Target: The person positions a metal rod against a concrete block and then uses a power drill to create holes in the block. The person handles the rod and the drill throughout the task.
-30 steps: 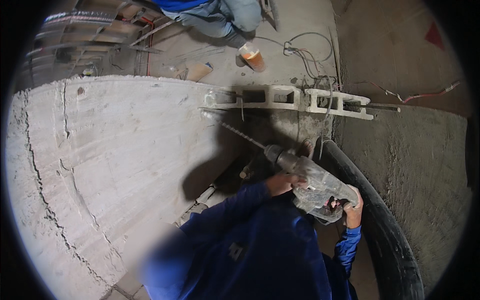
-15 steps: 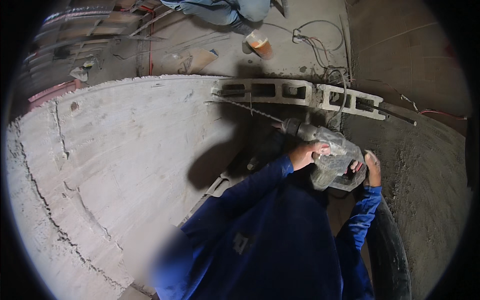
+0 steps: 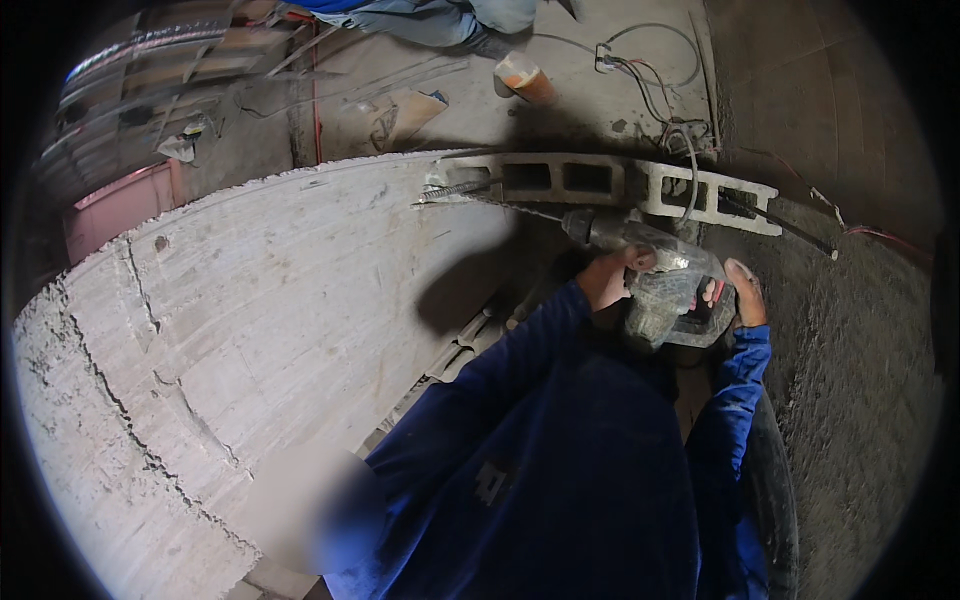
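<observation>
While drill (image 3: 668, 265) was clamped by left hand (image 3: 608, 280) near front and right hand (image 3: 746, 292) at rear, bit (image 3: 517, 208) was pointed at wall (image 3: 300, 280) end beside hollow block (image 3: 557, 178); drilling judged underway, steady axial push seemingly needed.

Up top are the legs (image 3: 425, 25) of another person, in pale blue pants. Near them is an orange thing (image 3: 530, 82) with a pale end. A dark cord (image 3: 697, 58) makes a loop on the grey floor (image 3: 465, 115) — a red wire (image 3: 880, 233) is over to the right. On the left are a brown scrap (image 3: 415, 115), a thin red pole (image 3: 317, 110) and a pink panel (image 3: 130, 205) — with a black pipe (image 3: 778, 490) low on the right.
</observation>
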